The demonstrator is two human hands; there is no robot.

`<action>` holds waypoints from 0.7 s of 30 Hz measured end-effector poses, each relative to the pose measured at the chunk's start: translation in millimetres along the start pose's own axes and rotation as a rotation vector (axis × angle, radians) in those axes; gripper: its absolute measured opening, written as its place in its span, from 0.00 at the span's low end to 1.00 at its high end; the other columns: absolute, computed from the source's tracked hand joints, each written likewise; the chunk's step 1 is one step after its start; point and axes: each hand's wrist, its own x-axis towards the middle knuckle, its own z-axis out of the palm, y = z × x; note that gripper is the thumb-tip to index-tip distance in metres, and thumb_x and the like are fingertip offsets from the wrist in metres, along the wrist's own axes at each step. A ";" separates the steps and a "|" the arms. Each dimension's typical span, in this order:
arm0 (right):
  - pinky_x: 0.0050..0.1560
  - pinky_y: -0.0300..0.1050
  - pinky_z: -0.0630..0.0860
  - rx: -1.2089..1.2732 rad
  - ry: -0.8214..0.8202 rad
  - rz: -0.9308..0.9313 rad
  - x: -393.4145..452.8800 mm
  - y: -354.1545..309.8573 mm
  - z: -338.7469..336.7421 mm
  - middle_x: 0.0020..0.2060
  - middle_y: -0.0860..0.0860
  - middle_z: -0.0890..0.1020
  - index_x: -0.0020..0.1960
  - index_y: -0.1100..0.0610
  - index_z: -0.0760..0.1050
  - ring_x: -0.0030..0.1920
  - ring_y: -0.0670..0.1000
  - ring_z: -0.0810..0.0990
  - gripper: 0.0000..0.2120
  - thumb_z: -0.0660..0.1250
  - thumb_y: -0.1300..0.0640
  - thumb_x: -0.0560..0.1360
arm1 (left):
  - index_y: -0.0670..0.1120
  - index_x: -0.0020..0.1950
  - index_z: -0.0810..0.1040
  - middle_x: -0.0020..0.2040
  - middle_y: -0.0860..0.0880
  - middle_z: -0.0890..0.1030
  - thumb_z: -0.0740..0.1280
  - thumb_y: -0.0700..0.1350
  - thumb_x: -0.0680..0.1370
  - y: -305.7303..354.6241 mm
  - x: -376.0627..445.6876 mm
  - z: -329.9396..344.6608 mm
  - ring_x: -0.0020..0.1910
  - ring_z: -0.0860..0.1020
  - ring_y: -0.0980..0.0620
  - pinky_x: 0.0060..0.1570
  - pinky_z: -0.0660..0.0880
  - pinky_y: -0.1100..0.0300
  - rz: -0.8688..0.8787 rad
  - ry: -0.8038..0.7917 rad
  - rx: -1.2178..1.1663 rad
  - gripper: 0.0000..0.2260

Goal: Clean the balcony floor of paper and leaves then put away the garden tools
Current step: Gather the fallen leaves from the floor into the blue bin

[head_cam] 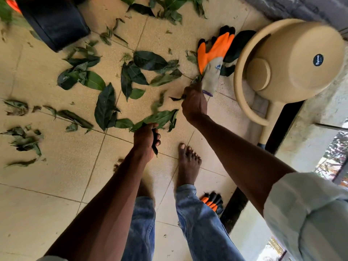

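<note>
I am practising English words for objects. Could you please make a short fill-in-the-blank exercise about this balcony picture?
1. The left hand is closed on green ____.
2. The right hand grips leaves beside the cuff of an orange and grey ____.
3. The beige watering can lies on its ____.
4. The person's feet are ____.

Missing words: leaves; glove; side; bare

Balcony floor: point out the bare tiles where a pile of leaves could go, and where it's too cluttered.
Bare: the tiles at lower left, below the scattered leaves and left of the left hand. Crowded: the middle, littered from the black bin to the orange glove, and the right, taken by the beige watering can beyond the right hand.
</note>
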 end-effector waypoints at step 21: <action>0.41 0.48 0.82 1.048 0.033 0.590 -60.7 20.7 -9.9 0.42 0.56 0.85 0.46 0.56 0.76 0.42 0.54 0.85 0.11 0.72 0.69 0.69 | 0.44 0.54 0.77 0.31 0.52 0.67 0.62 0.45 0.81 -2.1 -15.6 2.9 0.21 0.63 0.58 0.19 0.57 0.65 0.038 -0.042 -0.022 0.06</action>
